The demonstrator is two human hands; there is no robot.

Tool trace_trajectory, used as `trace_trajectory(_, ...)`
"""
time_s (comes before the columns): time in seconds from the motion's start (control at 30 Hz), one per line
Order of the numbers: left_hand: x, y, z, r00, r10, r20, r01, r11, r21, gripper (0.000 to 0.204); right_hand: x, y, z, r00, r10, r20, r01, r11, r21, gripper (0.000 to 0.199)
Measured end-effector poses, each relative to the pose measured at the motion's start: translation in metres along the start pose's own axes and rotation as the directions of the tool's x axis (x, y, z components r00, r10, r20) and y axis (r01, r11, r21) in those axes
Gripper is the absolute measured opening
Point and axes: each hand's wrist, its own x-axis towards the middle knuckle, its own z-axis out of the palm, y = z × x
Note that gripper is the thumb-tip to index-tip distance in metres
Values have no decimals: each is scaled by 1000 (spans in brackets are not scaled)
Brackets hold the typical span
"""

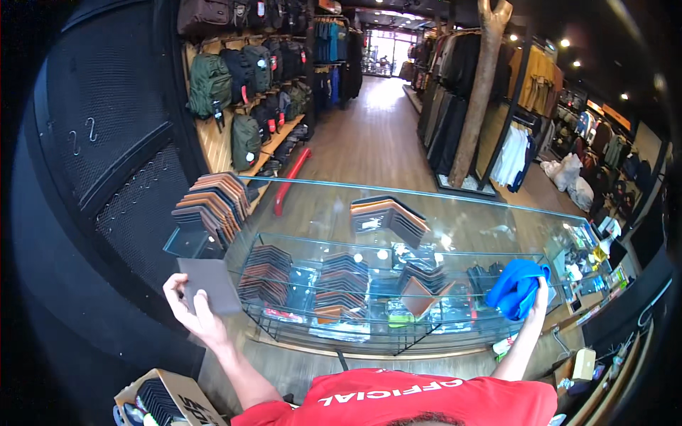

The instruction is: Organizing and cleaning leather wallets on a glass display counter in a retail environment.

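In my left hand (195, 312) I hold a flat, dark grey wallet (214, 285), thumb across its face and fingers behind it, left of the glass display counter (298, 213). My right hand (540, 302) is closed round a bunched blue cloth (513, 290) over the counter's right part. Beyond the wallet, a row of wallets in brown, black and tan (213, 202) stands on the counter's left end. A smaller group of folded wallets (389, 216) stands on the glass near the middle.
Inside the counter are more rows of wallets (341, 284). A cardboard box (181, 390) with dark items stands at lower left. Backpacks (209, 82) fill shelves beyond the counter; a tree-trunk post (479, 92) and clothes racks stand at right. Small goods (582, 263) crowd the counter's right end.
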Motion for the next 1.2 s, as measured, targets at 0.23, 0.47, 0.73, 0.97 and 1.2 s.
trace_trajectory(0.23, -24, 35, 40, 705, -182, 686, 456, 856, -242, 29, -68, -7, 20, 999, 37, -25, -29, 966, 259, 60)
trace_trajectory(0.47, -126, 41, 175, 194, -72, 978, 843, 523, -128, 9, -63, 4, -25, 990, -23, -141, 70, 939, 335, 95)
trace_trajectory(0.73, -233, 74, 303, 124, -15, 992, 871, 481, -101, 8, -126, -49, -4, 997, 23, -80, 7, 932, 361, 57)
trace_trajectory(0.97, -300, 69, 328, 389, 160, 907, 151, 960, -234, 16, -131, -83, 12, 970, -59, -236, 159, 887, 433, 52)
trace_trajectory(1.2, -281, 80, 318, 183, 247, 951, -125, 966, -227, 79, -108, -74, 76, 705, -709, 11, 650, 640, -410, 48)
